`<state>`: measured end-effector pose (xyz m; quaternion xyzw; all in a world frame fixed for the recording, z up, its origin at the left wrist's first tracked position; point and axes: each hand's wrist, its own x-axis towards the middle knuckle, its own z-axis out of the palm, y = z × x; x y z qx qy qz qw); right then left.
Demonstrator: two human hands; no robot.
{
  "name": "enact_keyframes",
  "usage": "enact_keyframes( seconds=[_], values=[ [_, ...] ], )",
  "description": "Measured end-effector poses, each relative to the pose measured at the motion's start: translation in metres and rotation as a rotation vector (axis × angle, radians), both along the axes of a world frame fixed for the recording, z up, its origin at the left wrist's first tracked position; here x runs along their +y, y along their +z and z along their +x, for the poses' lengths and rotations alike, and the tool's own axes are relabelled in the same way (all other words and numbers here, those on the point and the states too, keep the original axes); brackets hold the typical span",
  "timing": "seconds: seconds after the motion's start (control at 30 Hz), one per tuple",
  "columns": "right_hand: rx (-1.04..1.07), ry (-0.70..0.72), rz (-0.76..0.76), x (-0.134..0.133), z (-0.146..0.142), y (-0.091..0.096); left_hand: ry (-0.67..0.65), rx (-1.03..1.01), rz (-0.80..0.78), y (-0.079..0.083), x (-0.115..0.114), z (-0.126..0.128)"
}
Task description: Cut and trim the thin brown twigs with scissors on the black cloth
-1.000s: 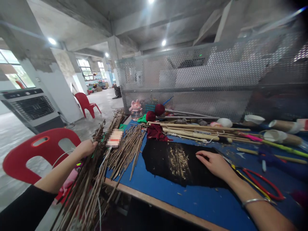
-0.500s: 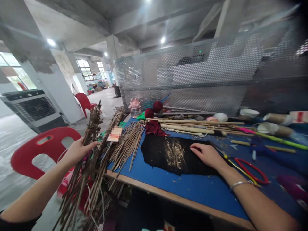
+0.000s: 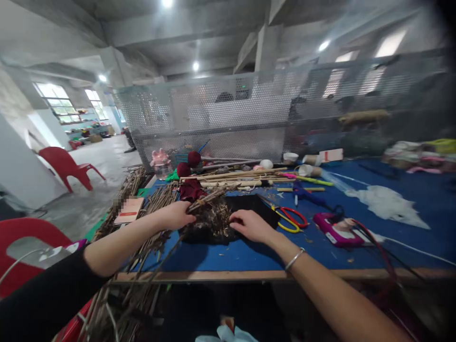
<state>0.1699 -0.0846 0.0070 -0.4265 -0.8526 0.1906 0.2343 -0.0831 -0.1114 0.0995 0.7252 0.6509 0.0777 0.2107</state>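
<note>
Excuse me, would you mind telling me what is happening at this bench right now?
A person works at a blue table. Their left hand grips a bundle of brown twigs whose tips lie over a black cloth, and the right hand rests on that cloth. Red-handled scissors and a pink glue gun lie just to the right.

— How does the twig bundle (image 3: 207,196) lie?
— Thin brown twigs, bunched together and slanted, with the tips over the left part of the black cloth (image 3: 254,205).
— And that cloth?
— It's spread on the blue desk (image 3: 249,259), rumpled at its near edge and strewn with pale wood shavings (image 3: 218,221).
</note>
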Motion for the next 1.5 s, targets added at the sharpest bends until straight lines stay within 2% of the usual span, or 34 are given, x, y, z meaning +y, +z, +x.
enact_keyframes(
  seconds=[0.17, 0.23, 0.33, 0.5, 0.6, 0.7, 0.73, 0.8, 0.87, 0.9, 0.93, 1.0, 1.17, 1.27, 1.3, 1.37, 1.43, 1.5],
  values=[
    [0.396, -0.102, -0.261, -0.011, -0.008, -0.014, 0.036, -0.72, -0.455, -0.027, 0.036, 0.048],
    [0.521, -0.143, -0.366, -0.011, -0.017, -0.021, 0.114, -0.919, -0.526, -0.043, 0.044, 0.065],
    [0.528, -0.192, -0.446, -0.011, -0.033, -0.031, 0.221, -1.087, -0.608, -0.066, 0.046, 0.083],
    [0.479, -0.255, -0.341, -0.01, -0.047, -0.04, 0.333, -1.347, -0.587, -0.091, 0.034, 0.086],
    [0.453, -0.245, -0.301, -0.011, -0.045, -0.035, 0.362, -1.37, -0.55, -0.102, 0.027, 0.083],
    [0.379, -0.177, -0.286, -0.009, -0.022, -0.024, 0.312, -1.356, -0.529, -0.109, 0.023, 0.081],
    [0.31, -0.184, -0.236, -0.007, -0.008, -0.02, 0.304, -1.363, -0.515, -0.11, 0.022, 0.081],
    [0.198, -0.424, -0.08, 0.001, 0.026, -0.013, 0.307, -1.375, -0.489, -0.112, 0.022, 0.08],
    [0.14, -0.611, -0.026, 0.012, 0.061, -0.011, 0.306, -1.403, -0.473, -0.114, 0.022, 0.079],
    [-0.02, -0.741, -0.028, 0.017, 0.075, -0.011, 0.304, -1.433, -0.466, -0.116, 0.023, 0.078],
    [-0.151, -0.793, -0.084, 0.022, 0.088, -0.012, 0.303, -1.47, -0.466, -0.118, 0.024, 0.076],
    [-0.22, -0.803, -0.143, 0.031, 0.103, -0.015, 0.307, -1.531, -0.507, -0.122, 0.026, 0.073],
    [-0.165, -0.755, -0.215, 0.04, 0.118, -0.01, 0.344, -1.52, -0.742, -0.122, 0.026, 0.07],
    [0.027, -0.769, -0.318, 0.025, 0.121, -0.005, 0.38, -1.488, -0.677, -0.118, 0.023, 0.072],
    [0.263, -0.757, -0.434, 0.017, 0.119, -0.005, 0.383, -1.47, -0.619, -0.118, 0.022, 0.073],
    [0.753, -0.605, -0.648, -0.004, 0.109, -0.005, 0.372, -1.445, -0.499, -0.117, 0.021, 0.075],
    [1.059, -0.495, -0.74, -0.027, 0.087, -0.008, 0.351, -1.434, -0.431, -0.116, 0.02, 0.077],
    [1.258, -0.412, -0.802, -0.047, 0.059, -0.013, 0.33, -1.421, -0.416, -0.116, 0.019, 0.078]
  ],
)
